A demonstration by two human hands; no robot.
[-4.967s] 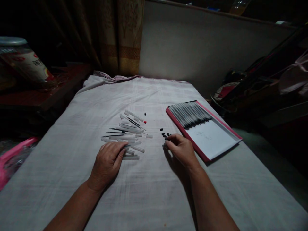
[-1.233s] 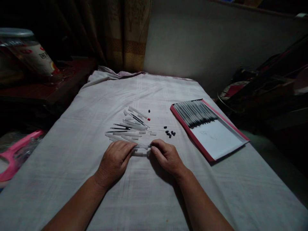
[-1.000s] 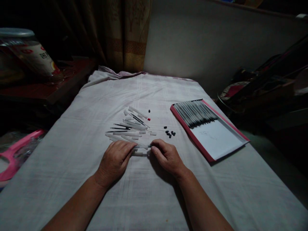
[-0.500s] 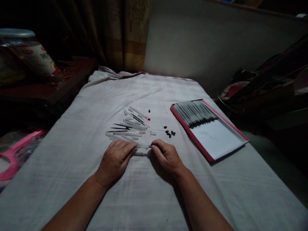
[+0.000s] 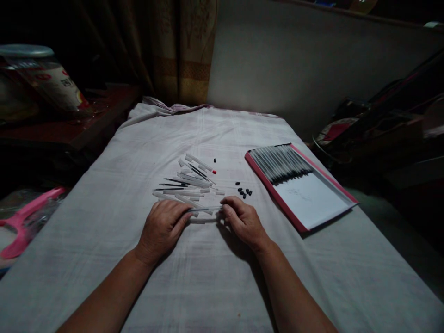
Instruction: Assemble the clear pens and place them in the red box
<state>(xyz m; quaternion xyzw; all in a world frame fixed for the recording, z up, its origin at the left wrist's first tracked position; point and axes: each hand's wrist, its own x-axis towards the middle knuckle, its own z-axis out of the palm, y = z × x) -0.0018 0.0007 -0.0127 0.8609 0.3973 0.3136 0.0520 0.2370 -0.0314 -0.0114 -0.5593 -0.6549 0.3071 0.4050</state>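
Observation:
A clear pen barrel is held level between my two hands, just above the cloth. My left hand pinches its left end and my right hand pinches its right end. Beyond the hands lies a loose pile of clear pen barrels, caps and black refills. Several small black end plugs lie just past my right hand. A single red plug and a black one lie farther back.
A red-edged shallow box at the right holds a row of finished pens at its far end. A pale cloth covers the table. A large jar stands on a dark shelf at the left, a pink object below it.
Five seconds ago my right hand was at the black plugs and my left lay on the pile. Both hands have since come together on one barrel, now lifted slightly.

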